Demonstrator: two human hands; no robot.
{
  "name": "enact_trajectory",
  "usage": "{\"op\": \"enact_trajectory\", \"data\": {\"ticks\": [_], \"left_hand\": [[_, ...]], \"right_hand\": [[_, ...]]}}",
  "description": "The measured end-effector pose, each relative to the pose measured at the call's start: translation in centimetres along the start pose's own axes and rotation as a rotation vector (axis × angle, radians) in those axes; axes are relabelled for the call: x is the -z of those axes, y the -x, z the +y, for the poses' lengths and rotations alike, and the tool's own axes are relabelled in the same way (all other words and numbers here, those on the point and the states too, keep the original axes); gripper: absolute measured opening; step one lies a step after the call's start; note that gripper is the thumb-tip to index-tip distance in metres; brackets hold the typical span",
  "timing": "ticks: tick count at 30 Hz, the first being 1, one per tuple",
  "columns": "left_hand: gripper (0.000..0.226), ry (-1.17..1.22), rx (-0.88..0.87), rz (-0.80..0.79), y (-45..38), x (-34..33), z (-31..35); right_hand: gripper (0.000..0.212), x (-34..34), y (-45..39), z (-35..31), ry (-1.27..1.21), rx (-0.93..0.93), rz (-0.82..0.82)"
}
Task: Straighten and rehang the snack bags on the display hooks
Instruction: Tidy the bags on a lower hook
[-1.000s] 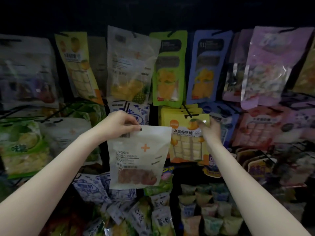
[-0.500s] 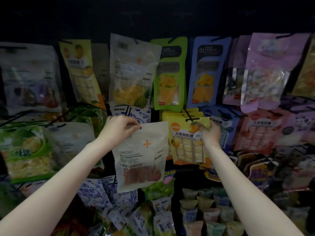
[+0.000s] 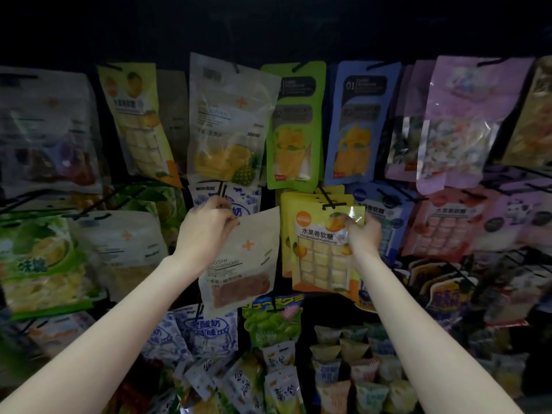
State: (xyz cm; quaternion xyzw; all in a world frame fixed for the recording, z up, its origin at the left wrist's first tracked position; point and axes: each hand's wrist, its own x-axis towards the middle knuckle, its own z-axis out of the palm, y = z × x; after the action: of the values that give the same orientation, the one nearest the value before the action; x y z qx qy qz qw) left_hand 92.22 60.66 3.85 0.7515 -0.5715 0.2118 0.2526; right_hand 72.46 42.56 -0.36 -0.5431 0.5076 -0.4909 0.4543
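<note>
1. Both bare forearms reach up and forward from the bottom corners toward a dim wall of snack bags hung on black hooks.
2. The left hand, just left of center, has its fingers curled over the top left corner of a white bag with an orange plus sign, pinching it; the bag tilts, its top edge rising toward 2 o'clock.
3. The right hand, at about 3 o'clock from the left hand, pinches the top right corner of a yellow fruit-candy bag with its fingers curled; that bag hangs at the front of a stack on a black hook.
4. The white bag lies just beside the yellow one, at its 9 o'clock; its bottom edge overlaps a blue-and-white bag below.
5. Whether the white bag's hole is on any hook cannot be told: the left hand covers that corner.
6. The outer bags at 9 and 3 o'clock are blurred and dark, their print unreadable.
</note>
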Motion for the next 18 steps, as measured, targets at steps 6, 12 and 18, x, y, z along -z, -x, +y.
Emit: {"op": "enact_trajectory", "data": {"ticks": [6,12,18], "left_hand": [[0.009,-0.001,0.011,0.036,-0.1,-0.4,-0.3],[0.007,-0.068,-0.002,-0.007,0.7,-1.5,-0.3],[0.008,-0.112,0.0,-0.013,1.1,-2.0,0.1]], "right_hand": [[0.015,0.3,0.1,0.0,0.029,0.036,0.032],[0.018,0.1,-0.3,-0.1,0.106,0.04,0.029],[0.043,-1.2,0.3,0.2,0.393,0.091,0.089]]}}
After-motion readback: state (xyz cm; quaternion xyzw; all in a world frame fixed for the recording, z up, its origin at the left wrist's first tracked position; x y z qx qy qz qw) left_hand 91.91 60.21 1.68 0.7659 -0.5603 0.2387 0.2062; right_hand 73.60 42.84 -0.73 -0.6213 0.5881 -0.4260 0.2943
